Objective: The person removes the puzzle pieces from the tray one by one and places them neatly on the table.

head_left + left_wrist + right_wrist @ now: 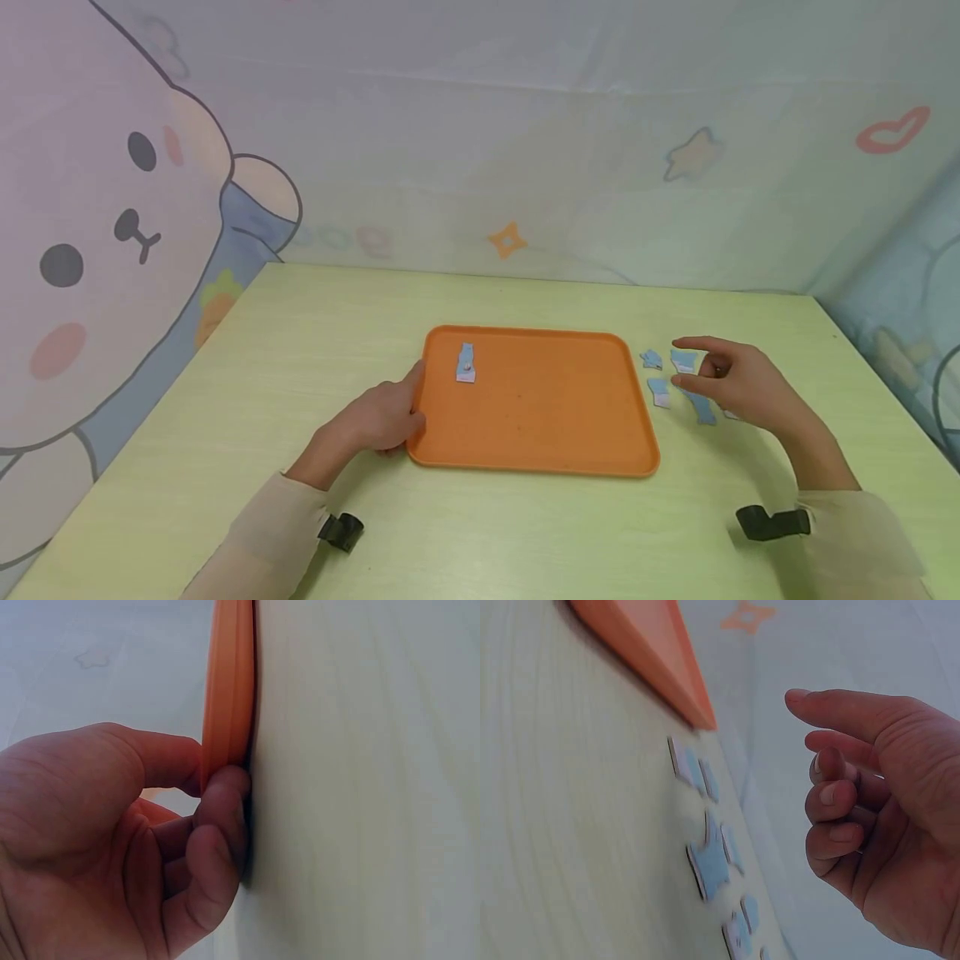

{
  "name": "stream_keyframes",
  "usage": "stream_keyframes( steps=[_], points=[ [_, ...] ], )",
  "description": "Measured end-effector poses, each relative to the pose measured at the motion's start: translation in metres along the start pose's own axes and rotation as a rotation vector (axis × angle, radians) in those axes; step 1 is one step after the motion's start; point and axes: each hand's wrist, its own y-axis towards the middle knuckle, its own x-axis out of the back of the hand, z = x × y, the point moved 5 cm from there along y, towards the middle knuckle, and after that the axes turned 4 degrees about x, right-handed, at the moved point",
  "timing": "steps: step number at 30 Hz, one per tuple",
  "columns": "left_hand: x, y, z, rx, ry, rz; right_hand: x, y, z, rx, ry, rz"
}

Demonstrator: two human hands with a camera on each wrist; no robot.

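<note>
An orange tray (525,400) lies on the table, its left edge held by my left hand (386,414). In the left wrist view, the thumb and curled fingers (217,802) of that hand pinch the tray's rim. Near the upper left corner inside the tray is a narrow strip of blue and pale puzzle pieces (466,363). To the right of the tray, my right hand (738,382) hovers above several loose puzzle pieces (660,392). Its thumb and index finger are apart with nothing between them; the other fingers curl loosely. Part of the loose pieces is hidden under this hand.
The light green-yellow table (300,333) meets a patterned cloth backdrop (465,167) at its back edge. A large cartoon bear (127,208) is printed on the left side. A dark cable (939,400) hangs by the right edge.
</note>
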Motion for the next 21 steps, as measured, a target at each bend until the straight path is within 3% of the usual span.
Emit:
stream_keyframes(
  steps=[21],
  points=[
    [-0.002, 0.002, 0.0, -0.013, 0.001, 0.001, -0.059, 0.046, 0.066, 0.053, 0.089, 0.112]
  ],
)
